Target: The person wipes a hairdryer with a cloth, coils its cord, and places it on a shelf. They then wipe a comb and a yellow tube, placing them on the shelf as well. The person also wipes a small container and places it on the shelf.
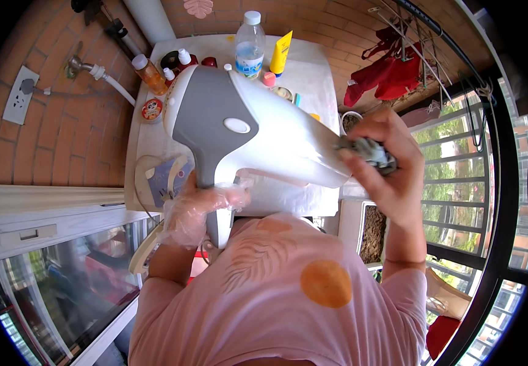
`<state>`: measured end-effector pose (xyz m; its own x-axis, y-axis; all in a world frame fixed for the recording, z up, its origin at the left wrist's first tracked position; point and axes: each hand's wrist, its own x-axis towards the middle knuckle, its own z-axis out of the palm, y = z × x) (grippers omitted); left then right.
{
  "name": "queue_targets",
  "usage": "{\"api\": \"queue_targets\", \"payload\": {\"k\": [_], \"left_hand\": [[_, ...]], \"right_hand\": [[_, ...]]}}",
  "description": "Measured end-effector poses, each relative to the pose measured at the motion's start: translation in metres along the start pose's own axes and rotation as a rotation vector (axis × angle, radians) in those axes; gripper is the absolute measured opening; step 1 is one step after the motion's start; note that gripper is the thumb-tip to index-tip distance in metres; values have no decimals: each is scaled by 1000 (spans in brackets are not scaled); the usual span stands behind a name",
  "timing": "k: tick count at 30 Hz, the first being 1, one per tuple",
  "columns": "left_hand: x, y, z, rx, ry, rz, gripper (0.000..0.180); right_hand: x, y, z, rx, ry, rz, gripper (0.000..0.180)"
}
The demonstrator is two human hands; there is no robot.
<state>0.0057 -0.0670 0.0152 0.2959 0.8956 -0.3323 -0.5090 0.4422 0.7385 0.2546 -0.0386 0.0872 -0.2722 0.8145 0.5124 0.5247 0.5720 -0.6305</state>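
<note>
A large white and grey hair dryer (282,131) fills the middle of the view, its barrel pointing to the right. My left hand (200,207), in a thin clear plastic glove, is wrapped round its grey handle. At the nozzle end, my right hand (392,161) pinches a crumpled grey-green cloth (371,152) against the barrel or just by its rim; which of the two I cannot tell. No glove shows on the right hand. The dryer hangs above a table (313,52) with a pale cover.
On the table stand a plastic water bottle (250,52), a yellow tube (281,53), an orange bottle (148,73) and a small round red tin (152,108). A wall socket (21,96) is at left. Red laundry (392,73) hangs at right near the barred window (453,183). A soil-filled planter (372,235) sits beside the table.
</note>
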Motion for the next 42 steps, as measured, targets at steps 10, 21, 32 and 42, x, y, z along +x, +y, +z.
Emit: {"api": "queue_targets", "payload": {"k": [10,21,32,42], "left_hand": [[5,21,-16,-428,-202,136,30],[50,23,22,-477,-550,273,25],[42,2,75,-176,-110,204,62],[37,-17,103,-279,-263,266,57]], "right_hand": [[-21,12,-18,10,-274,171,19],[-31,-11,90,864,-716,378,33],[-43,-12,51,651,-472,407,19],[-53,9,15,1026,-723,523,33]]}}
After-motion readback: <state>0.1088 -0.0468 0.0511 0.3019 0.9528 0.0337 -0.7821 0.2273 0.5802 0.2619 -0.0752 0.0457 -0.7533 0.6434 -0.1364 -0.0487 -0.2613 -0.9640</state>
